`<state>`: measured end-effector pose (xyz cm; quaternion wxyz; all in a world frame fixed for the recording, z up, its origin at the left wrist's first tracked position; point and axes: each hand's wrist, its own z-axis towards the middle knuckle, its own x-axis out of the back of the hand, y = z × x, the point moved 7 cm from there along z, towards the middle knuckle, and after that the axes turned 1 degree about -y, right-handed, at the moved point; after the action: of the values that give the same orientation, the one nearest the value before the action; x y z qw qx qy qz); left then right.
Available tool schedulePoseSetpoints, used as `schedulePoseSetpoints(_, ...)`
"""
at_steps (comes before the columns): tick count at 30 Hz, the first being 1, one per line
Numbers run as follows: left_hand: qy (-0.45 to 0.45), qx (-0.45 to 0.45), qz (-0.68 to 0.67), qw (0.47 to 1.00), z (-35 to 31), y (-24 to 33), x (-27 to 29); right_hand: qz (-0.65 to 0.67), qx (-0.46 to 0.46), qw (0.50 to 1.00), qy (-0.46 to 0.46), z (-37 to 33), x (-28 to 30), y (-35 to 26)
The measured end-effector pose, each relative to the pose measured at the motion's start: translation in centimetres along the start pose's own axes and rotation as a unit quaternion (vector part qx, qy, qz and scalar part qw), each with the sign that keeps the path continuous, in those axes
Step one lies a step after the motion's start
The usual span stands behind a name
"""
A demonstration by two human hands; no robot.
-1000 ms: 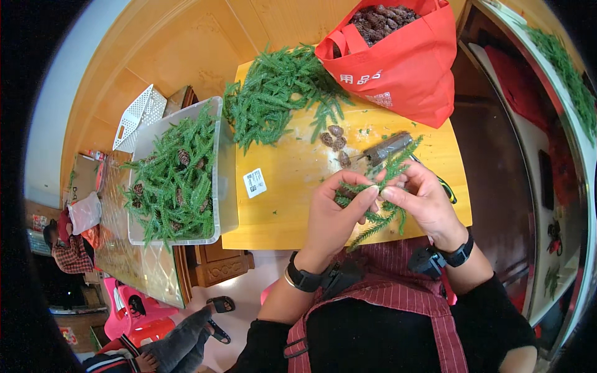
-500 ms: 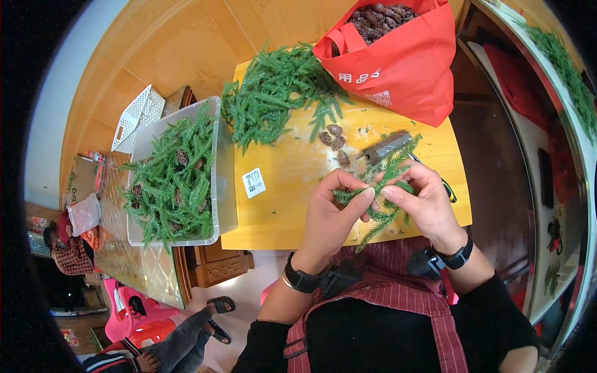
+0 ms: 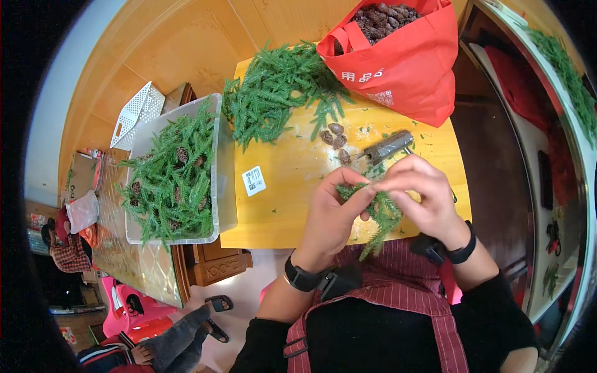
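Observation:
My left hand [image 3: 333, 214] is closed on a green artificial pine sprig [image 3: 384, 214], thumb and fingers pinching near its stem. My right hand [image 3: 426, 196] pinches the same sprig close to the left fingertips; what lies right between the fingertips is hidden. The sprig's needled tips hang down toward my apron, above the near edge of the yellow table [image 3: 273, 214]. Just beyond my hands, several loose pine cones [image 3: 339, 142] lie beside a dark cylindrical bundle [image 3: 390, 148] on the tabletop.
A heap of pine sprigs [image 3: 273, 93] covers the table's back left. Behind it to the right stands a red bag [image 3: 404, 74] filled with pine cones. On the left, a clear plastic bin [image 3: 216, 180] holds sprigs with cones. A white label card [image 3: 254, 181] lies nearby. Other people sit at lower left.
My right hand has drawn in against the left fingertips and turned over. The sprig's upper tip, which stuck up between my hands, no longer shows there; the sprig now hangs downward.

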<state>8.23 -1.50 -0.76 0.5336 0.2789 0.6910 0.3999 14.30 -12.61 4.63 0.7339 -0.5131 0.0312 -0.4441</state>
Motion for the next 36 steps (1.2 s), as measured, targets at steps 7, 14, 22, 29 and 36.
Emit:
schedulePoseSetpoints(7, -0.013, -0.13, 0.245, 0.961, -0.9, 2.1, -0.8, 0.345, -0.283, 0.89, -0.097, -1.2, -1.3, 3.7)
schedulePoseSetpoints(14, -0.047, -0.147, 0.292, 0.944, -1.2, 2.9, -1.2, 0.254, -0.247, 0.921, -0.163, -0.9, -1.4, 2.4)
schedulePoseSetpoints(22, -0.072, -0.185, 0.342, 0.919, -1.1, 3.9, -2.2, 0.358, -0.304, 0.87, -0.15, -1.5, -1.9, 2.2)
schedulePoseSetpoints(29, -0.072, -0.167, 0.336, 0.924, -0.9, 3.4, -1.9, 0.236, -0.241, 0.932, -0.131, -0.8, -1.2, 2.1)
schedulePoseSetpoints(36, -0.053, -0.148, 0.342, 0.927, -0.9, 3.3, -1.6, 0.047, -0.15, 0.984, -0.086, 0.6, 0.3, 0.4)
